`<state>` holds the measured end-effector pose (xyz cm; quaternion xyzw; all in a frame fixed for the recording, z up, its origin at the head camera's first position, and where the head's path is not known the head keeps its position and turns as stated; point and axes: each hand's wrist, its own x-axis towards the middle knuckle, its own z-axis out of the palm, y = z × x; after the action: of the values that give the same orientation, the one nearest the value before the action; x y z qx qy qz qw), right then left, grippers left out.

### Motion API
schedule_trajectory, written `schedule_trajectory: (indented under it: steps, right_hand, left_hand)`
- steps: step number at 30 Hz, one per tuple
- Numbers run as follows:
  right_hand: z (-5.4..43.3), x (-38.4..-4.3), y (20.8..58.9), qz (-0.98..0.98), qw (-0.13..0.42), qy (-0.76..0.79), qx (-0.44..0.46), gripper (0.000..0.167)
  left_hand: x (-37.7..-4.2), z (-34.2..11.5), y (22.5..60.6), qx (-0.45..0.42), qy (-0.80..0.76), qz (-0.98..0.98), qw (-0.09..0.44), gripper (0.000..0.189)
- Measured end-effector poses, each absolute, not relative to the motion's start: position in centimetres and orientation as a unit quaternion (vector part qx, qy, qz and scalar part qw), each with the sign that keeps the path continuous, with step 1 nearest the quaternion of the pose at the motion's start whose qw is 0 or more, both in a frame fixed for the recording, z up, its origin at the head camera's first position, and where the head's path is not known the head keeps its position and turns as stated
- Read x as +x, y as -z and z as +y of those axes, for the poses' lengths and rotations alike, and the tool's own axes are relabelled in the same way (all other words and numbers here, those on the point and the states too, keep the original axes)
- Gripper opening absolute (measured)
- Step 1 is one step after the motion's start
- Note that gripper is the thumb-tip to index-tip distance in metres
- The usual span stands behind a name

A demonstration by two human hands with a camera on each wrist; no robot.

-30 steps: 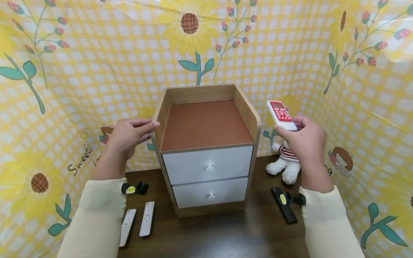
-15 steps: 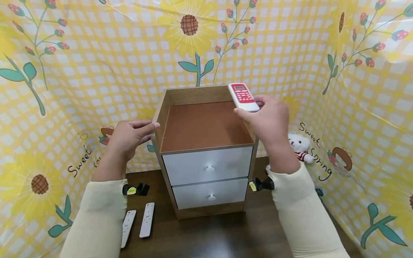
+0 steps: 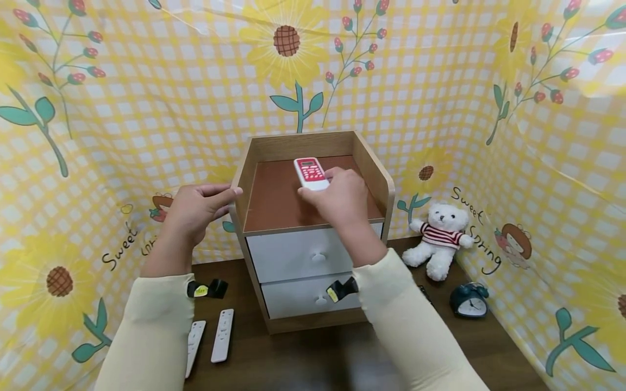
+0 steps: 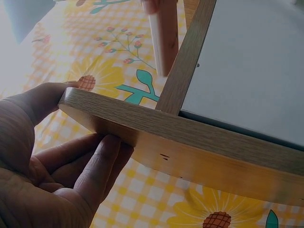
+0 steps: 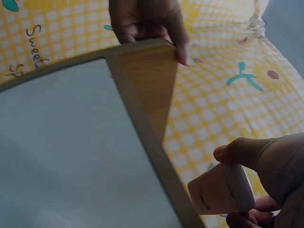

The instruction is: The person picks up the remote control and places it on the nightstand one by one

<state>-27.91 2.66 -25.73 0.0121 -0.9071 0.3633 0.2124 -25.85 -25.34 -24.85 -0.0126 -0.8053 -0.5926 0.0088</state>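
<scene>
My right hand (image 3: 344,198) holds a white remote control with a red keypad (image 3: 312,172) by its lower end, thumb on one side and fingers on the other. The remote is over the brown top of a small wooden cabinet (image 3: 283,255) with two white drawers, both closed. In the right wrist view the back of the remote (image 5: 218,192) shows above the top's level. My left hand (image 3: 193,212) grips the cabinet's left side panel (image 4: 142,121), thumb over its edge and fingertips against the outer face.
Two white remotes (image 3: 223,335) lie on the dark table left of the cabinet. On the right sit a white teddy bear (image 3: 442,239) in a striped sweater and a dark alarm clock (image 3: 468,300). A black remote (image 3: 425,295) there is mostly hidden by my right sleeve.
My right hand has carried the red-and-white remote leftward, from right of the cabinet to over its top, and lowered it. The left hand stays on the side panel.
</scene>
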Motion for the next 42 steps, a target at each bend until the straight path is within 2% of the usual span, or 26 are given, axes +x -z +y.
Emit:
schedule_trajectory:
  steps: [8, 18, 24, 42]
  right_hand:
    - [-1.9, -28.0, 27.1, -0.920, 0.172, -0.352, 0.020, 0.065]
    - [-5.9, -28.5, 27.4, -0.939, 0.169, -0.297, 0.050, 0.064]
    - [-6.7, -28.9, 27.8, -0.945, 0.156, -0.284, 0.041, 0.070]
    - [-7.2, -29.3, 28.4, -0.959, 0.184, -0.208, 0.064, 0.073]
  left_hand:
    - [-26.0, -25.3, 25.0, -0.013, 0.589, -0.808, 0.016, 0.071]
    - [-25.9, -25.4, 25.3, -0.010, 0.590, -0.807, 0.025, 0.071]
    - [-25.9, -25.1, 25.2, -0.013, 0.593, -0.805, 0.020, 0.071]
    - [-25.9, -25.1, 24.9, -0.012, 0.585, -0.810, 0.023, 0.071]
